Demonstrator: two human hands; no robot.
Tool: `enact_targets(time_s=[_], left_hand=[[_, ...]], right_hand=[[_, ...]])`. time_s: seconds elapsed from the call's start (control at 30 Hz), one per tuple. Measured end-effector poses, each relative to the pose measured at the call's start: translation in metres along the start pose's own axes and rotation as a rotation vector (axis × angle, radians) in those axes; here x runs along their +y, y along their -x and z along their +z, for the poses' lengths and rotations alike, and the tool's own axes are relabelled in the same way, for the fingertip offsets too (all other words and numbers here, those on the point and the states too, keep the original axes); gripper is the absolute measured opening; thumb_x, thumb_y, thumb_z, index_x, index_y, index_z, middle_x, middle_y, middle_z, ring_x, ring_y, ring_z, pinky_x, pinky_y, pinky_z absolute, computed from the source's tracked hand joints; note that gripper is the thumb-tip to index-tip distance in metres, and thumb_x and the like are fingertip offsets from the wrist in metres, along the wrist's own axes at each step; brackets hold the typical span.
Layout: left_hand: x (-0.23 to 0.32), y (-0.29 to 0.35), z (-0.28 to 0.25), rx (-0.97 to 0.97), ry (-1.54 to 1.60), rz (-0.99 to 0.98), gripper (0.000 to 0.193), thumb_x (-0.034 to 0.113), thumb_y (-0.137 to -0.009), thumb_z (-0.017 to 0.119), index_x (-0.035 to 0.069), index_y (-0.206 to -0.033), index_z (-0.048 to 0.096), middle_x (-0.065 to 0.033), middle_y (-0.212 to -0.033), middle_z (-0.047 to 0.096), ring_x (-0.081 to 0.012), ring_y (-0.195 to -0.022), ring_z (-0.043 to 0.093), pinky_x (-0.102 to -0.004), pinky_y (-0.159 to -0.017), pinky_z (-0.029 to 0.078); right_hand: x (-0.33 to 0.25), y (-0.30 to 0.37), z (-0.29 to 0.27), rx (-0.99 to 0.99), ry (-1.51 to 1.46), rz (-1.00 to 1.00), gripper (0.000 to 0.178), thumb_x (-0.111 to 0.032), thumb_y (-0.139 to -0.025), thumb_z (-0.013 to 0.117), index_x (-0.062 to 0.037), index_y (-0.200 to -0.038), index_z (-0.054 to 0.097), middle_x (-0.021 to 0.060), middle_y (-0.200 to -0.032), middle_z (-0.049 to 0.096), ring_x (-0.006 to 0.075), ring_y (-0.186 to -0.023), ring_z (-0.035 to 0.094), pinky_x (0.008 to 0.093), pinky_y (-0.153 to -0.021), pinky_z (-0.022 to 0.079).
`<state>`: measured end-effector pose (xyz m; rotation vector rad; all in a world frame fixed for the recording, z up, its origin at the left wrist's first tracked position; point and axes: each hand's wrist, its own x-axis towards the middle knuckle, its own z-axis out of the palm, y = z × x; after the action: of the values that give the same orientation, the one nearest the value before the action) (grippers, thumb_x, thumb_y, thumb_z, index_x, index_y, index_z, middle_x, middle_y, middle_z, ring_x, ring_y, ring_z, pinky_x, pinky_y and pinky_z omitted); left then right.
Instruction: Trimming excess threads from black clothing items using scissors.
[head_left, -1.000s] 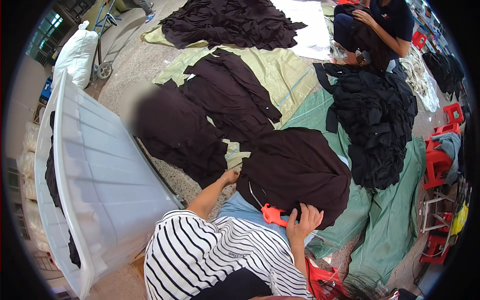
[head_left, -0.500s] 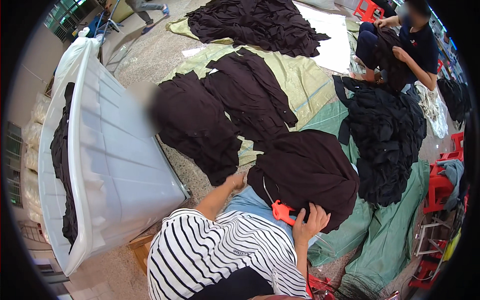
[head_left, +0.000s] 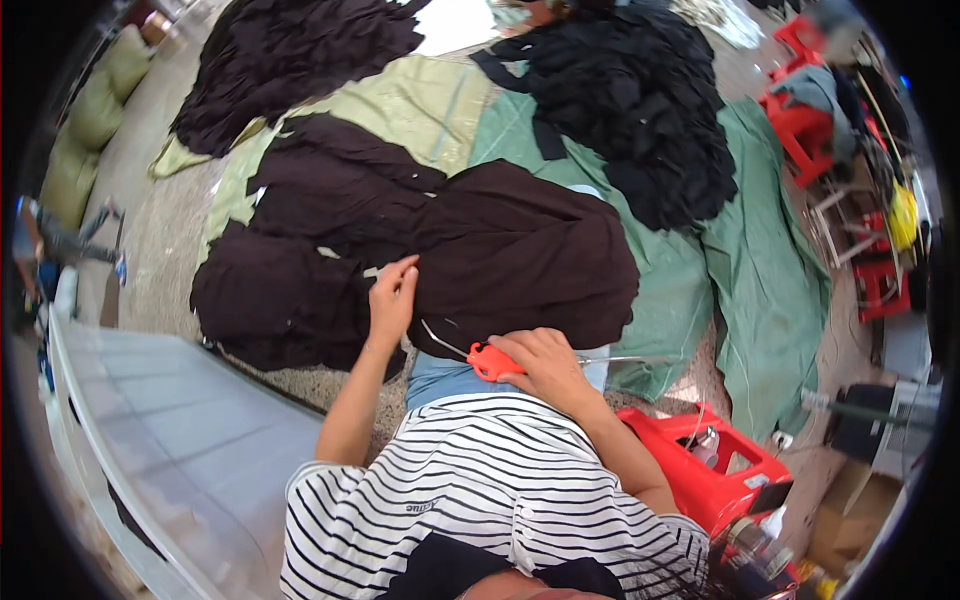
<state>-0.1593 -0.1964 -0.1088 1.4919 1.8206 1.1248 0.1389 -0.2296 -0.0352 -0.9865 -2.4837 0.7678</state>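
Note:
A dark brown garment (head_left: pixel 530 250) lies across my lap and stretches forward. My right hand (head_left: pixel 550 365) rests at its near edge, fingers curled over the orange handle of a hand tool (head_left: pixel 492 362). A thin pale metal piece sticks out of the tool to the left; its exact kind cannot be made out. My left hand (head_left: pixel 393 295) is at the garment's left side, fingers stretched forward and thumb apart, with nothing visible in them. Just beyond it, more dark brown garments (head_left: pixel 335 180) lie spread out.
A black garment pile (head_left: pixel 635 110) lies on green sheeting (head_left: pixel 765 250); a brown pile (head_left: pixel 290 60) is at far left. A large white bin (head_left: pixel 190 420) stands left. A red stool (head_left: pixel 700 470) is beside my right arm, with more red stools (head_left: pixel 800 120) beyond. Someone walks (head_left: pixel 75 235) at far left.
The view has swung to the right. My left hand has moved forward from beside my lap onto the garment's left side. My right hand has settled over the orange tool.

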Motion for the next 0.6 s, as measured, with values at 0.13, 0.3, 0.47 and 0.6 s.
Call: enact_targets(time_s=[0.13, 0.3, 0.47, 0.6], left_hand=[[0.027, 0.037, 0.017, 0.027, 0.073, 0.154, 0.047, 0.021, -0.098, 0.06, 0.0, -0.139, 0.051, -0.0184, -0.137, 0.054, -0.0332, -0.128, 0.05, -0.0385, -0.109, 0.037], [0.042, 0.038, -0.006, -0.083, -0.025, 0.241, 0.059, 0.016, -0.087, 0.074, 0.001, -0.139, 0.052, -0.0176, -0.139, 0.053, -0.034, -0.13, 0.049, -0.0408, -0.111, 0.037], [0.038, 0.033, -0.015, -0.063, -0.043, 0.208, 0.051, 0.02, -0.083, 0.077, 0.002, -0.129, 0.061, -0.0163, -0.136, 0.056, -0.034, -0.128, 0.05, -0.0433, -0.109, 0.038], [0.089, 0.047, 0.015, -0.088, -0.434, 0.54, 0.073, 0.042, -0.07, 0.085, 0.012, -0.132, 0.061, -0.0158, -0.149, 0.042, -0.0399, -0.134, 0.04, -0.0575, -0.113, 0.028]], right_hand=[[-0.015, -0.001, -0.003, -0.194, -0.008, 0.124, 0.06, -0.004, -0.081, 0.063, -0.0155, -0.139, 0.052, 0.0107, -0.126, 0.055, 0.0334, -0.102, 0.06, 0.0416, -0.095, 0.045], [-0.011, 0.005, 0.003, -0.175, 0.019, 0.208, 0.047, -0.015, -0.082, 0.067, -0.0154, -0.127, 0.058, 0.0114, -0.111, 0.055, 0.0361, -0.078, 0.063, 0.0447, -0.077, 0.051], [0.0, 0.043, -0.031, 0.159, -0.07, 0.425, 0.033, -0.02, -0.083, 0.074, -0.0141, -0.113, 0.062, 0.0072, -0.106, 0.056, 0.0313, -0.088, 0.066, 0.0409, -0.073, 0.055], [0.056, 0.068, -0.052, 0.861, 0.168, 0.571, 0.04, -0.013, -0.09, 0.069, -0.0104, -0.129, 0.061, 0.0043, -0.105, 0.058, 0.0172, -0.079, 0.063, 0.0338, -0.063, 0.054]])
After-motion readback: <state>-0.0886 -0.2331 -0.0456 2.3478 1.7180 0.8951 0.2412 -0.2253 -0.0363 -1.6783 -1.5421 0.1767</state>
